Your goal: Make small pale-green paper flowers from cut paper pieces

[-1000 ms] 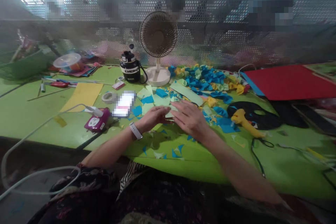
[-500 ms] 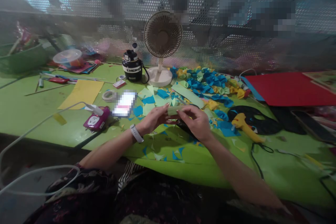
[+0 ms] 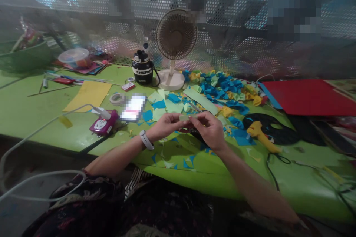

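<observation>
A small folded piece of light green paper (image 3: 184,117) is pinched between my two hands above the table. My left hand (image 3: 167,125) grips its left end, with a white watch on the wrist. On the right end are the thumb and fingers of my right hand (image 3: 208,129). A dark object, perhaps scissors, shows partly beneath my right hand; its kind is hard to make out. Cut green paper pieces (image 3: 159,114) and blue scraps (image 3: 189,161) lie around and below my hands. Behind them spreads a heap of crumpled blue, yellow and green paper (image 3: 222,85).
A yellow glue gun (image 3: 261,137) lies on black cut shapes (image 3: 286,133) at right, near red sheets (image 3: 308,96). Left are a lit phone (image 3: 133,107), a tape roll (image 3: 117,99) and a purple power socket (image 3: 104,123). A fan (image 3: 176,39) and black bottle (image 3: 142,68) stand behind.
Both hands stay on the green paper. My left fingers have closed in around its left end, and the index finger no longer points up. The view has shifted slightly.
</observation>
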A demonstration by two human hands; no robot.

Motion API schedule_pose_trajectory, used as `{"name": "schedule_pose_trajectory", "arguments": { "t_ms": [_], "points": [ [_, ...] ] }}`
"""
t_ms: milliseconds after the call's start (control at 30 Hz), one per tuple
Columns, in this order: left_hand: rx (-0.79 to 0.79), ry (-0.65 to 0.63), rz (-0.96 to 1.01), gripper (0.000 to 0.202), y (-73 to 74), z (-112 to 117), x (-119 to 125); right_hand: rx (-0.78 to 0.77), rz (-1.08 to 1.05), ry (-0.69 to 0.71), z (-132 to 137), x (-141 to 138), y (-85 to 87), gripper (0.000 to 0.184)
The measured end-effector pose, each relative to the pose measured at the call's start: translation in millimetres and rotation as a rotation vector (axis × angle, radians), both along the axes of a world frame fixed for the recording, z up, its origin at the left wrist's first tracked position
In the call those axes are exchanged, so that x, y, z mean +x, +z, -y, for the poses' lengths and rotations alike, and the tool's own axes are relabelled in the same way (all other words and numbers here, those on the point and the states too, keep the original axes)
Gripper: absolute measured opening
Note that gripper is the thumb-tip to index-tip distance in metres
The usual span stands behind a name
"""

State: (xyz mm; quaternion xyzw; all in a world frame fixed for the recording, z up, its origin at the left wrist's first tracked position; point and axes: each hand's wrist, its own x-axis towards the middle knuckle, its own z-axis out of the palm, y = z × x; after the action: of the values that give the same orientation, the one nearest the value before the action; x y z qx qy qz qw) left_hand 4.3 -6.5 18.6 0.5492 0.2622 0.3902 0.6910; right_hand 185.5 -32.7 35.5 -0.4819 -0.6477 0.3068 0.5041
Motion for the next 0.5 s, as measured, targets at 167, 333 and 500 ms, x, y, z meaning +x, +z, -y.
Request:
{"name": "schedule_pose_trajectory", "arguments": {
  "t_ms": [167, 333, 500],
  "points": [
    [-0.014, 0.003, -0.006, 0.045, 2.0, 1.5, -0.4, 0.017, 0.020, -0.019, -1.2, 1.1, -2.6, 0.034],
    [-0.011, 0.004, -0.012, 0.046, 0.4, 0.7, 0.1, 0.005, 0.010, 0.001, -2.2, 0.5, -4.1, 0.033],
    [-0.011, 0.010, -0.013, 0.046, -0.9, 0.3, 0.2, -0.002, -0.016, 0.032, -1.3, -1.2, -3.9, 0.034]
  ]
}}
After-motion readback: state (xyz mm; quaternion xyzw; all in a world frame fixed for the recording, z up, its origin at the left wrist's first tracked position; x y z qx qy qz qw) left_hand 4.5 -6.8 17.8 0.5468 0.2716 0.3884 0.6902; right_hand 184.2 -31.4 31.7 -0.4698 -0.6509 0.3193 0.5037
